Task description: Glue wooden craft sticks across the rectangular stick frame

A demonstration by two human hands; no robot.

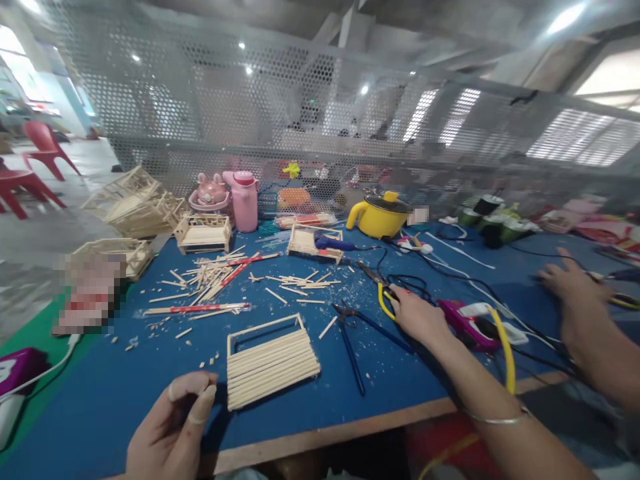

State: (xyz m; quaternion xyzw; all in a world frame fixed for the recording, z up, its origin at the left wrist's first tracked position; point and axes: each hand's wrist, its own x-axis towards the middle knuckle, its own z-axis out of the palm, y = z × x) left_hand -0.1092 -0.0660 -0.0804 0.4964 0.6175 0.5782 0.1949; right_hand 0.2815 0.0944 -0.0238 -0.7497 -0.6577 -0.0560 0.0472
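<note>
My left hand (pixel 173 423), with bands round its thumb and a finger, is closed in a pinch near the table's front edge. Whatever lies between the fingertips, if anything, is too small to make out. Just right of it lies a small wooden stick frame (pixel 273 365), its slatted panel made of round sticks. My right hand (pixel 417 315) reaches across the table and is closed on the yellow handle of a pair of scissors (pixel 373 275), whose blades point away to the left. Blue-handled pliers (pixel 357 320) lie spread on the table between the frame and my right hand.
Loose sticks (pixel 215 277) and scraps litter the blue table (pixel 150 373). A glue gun (pixel 333 243) rests on another stick frame. Behind stand a pink bottle (pixel 245 203) and a yellow pot (pixel 380 217). A purple power strip (pixel 470 325), cables and another person's hand (pixel 575 287) are at right.
</note>
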